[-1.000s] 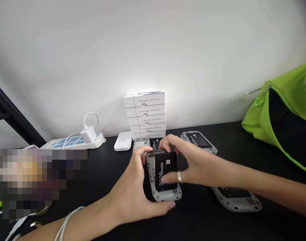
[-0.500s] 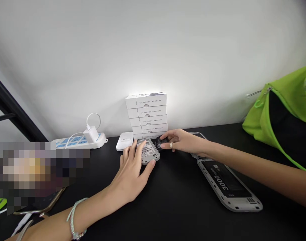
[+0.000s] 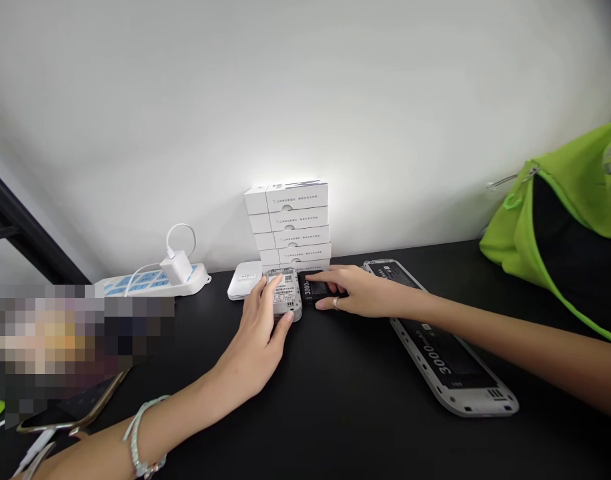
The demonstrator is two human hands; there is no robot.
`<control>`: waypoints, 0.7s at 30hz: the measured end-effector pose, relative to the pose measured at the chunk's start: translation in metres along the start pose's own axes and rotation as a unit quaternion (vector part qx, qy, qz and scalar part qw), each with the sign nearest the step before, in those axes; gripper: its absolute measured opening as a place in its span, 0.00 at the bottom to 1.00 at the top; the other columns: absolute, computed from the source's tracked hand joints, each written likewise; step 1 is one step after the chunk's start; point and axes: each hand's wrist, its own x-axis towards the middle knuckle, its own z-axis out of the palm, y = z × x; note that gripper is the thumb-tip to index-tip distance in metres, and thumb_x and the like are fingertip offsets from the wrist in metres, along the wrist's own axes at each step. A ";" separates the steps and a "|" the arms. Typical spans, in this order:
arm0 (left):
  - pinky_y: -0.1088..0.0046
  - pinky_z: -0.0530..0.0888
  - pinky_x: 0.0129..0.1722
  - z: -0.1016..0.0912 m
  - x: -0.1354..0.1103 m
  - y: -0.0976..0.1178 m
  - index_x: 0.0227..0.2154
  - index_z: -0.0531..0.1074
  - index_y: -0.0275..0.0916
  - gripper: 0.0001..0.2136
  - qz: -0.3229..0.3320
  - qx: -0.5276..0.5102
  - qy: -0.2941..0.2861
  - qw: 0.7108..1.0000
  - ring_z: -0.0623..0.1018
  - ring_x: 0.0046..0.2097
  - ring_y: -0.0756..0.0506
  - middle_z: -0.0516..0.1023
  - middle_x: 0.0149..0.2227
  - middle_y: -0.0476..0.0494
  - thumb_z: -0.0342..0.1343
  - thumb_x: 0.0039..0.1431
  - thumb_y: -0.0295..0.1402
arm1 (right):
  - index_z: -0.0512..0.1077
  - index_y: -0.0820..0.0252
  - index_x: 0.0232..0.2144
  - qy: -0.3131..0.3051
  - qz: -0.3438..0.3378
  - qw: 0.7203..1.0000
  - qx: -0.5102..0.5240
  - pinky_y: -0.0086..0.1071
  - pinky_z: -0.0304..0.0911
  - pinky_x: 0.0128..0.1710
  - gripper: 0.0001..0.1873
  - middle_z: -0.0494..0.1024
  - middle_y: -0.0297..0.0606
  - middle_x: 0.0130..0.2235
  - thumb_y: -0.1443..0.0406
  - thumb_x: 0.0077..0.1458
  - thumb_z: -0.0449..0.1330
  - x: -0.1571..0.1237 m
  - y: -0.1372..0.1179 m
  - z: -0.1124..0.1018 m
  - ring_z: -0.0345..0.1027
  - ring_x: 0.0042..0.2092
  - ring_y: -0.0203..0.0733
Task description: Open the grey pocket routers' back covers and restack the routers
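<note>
My left hand grips the sides of a small grey battery-powered device, whose back shows a white label with a QR code. Just right of it, a black 3000mAh battery lies on the table, and the fingers of my right hand rest on it, partly hiding it. A similar grey device with a black battery fitted lies in front of my right forearm. Another lies partly hidden behind my right hand.
The black table meets a white wall. Stacked white boxes, a white router and a power strip with a charger stand behind. A green bag sits right; a phone lies lower left.
Both hands have moved from the near table to its back edge. The battery held over the device now lies flat beside it, under my right fingers.
</note>
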 end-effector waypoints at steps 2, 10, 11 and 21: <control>0.44 0.52 0.64 0.001 -0.001 -0.002 0.66 0.43 0.52 0.24 0.015 -0.012 0.005 1.000 0.43 0.70 0.38 0.42 0.70 0.42 0.40 0.70 0.40 | 0.62 0.55 0.62 -0.003 -0.006 1.000 0.000 0.43 0.64 0.46 0.33 0.71 0.47 0.51 0.50 0.57 0.56 -0.001 0.001 0.000 0.66 0.49 0.53; 0.42 0.54 0.63 0.002 -0.001 -0.005 0.66 0.42 0.52 0.25 0.038 -0.005 0.010 0.999 0.43 0.70 0.36 0.42 0.70 0.40 0.41 0.70 0.40 | 0.59 0.50 0.63 0.008 0.021 0.999 -0.038 0.49 0.63 0.50 0.41 0.71 0.46 0.53 0.44 0.50 0.60 -0.019 -0.004 -0.026 0.65 0.53 0.58; 0.42 0.54 0.63 0.001 -0.001 -0.004 0.66 0.42 0.51 0.25 0.032 -0.003 0.003 0.999 0.43 0.70 0.36 0.42 0.70 0.39 0.41 0.70 0.40 | 0.58 0.51 0.64 0.000 0.037 0.997 -0.062 0.50 0.63 0.50 0.44 0.69 0.47 0.55 0.43 0.48 0.61 -0.024 -0.001 -0.035 0.63 0.55 0.60; 0.40 0.53 0.62 -0.002 -0.007 0.004 0.67 0.36 0.53 0.27 0.034 0.033 0.014 0.999 0.39 0.70 0.34 0.35 0.71 0.41 0.41 0.70 0.42 | 0.66 0.54 0.56 -0.040 0.122 0.982 -0.140 0.49 0.64 0.47 0.50 0.73 0.48 0.53 0.43 0.30 0.70 -0.047 0.028 -0.080 0.66 0.52 0.65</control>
